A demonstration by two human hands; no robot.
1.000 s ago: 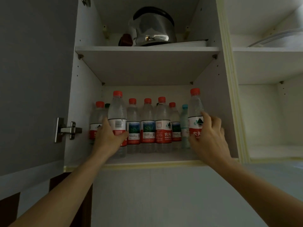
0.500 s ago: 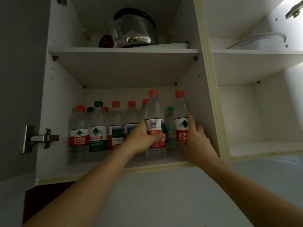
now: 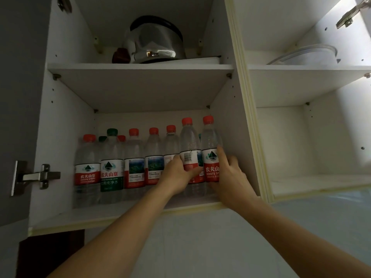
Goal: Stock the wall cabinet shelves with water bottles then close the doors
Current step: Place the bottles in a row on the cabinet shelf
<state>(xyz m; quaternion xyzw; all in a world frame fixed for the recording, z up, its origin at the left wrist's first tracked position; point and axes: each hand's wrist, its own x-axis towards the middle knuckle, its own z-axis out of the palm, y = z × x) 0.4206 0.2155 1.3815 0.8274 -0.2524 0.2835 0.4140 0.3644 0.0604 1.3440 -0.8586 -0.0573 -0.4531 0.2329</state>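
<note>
Step in hand: looks to me like you're seating the last two bottles at the right end of the lower shelf (image 3: 124,212), so go easy and slide them back rather than shoving.

Left hand (image 3: 176,173): fingers curled round the barcode bottle (image 3: 189,157), gripping it at label height. Good spot, I'd say, the plastic probably flexes less there.

Right hand (image 3: 227,173): wrapped on the end bottle (image 3: 210,157), fingers round the far side by the cabinet wall (image 3: 236,137). The two hands sit close together, nearly touching.

How to do it well: keep both bottles upright and let the bases settle flat before you let go. Watch your right knuckles against that wall, it looks tight. Nudge the left one toward the row (image 3: 132,167) so nothing overhangs the front edge, or the door (image 3: 18,97) could catch a bottle.

The bottles: clear, water-filled, mostly red caps with red and white labels. One green-label bottle (image 3: 111,173) stands second from the left with a green cap. There's a back row too, but it's mostly hidden.

Where it all sits: lower shelf of the left cabinet bay, under the shelf holding a steel kettle (image 3: 156,43).

Still to do: both doors are open.
</note>
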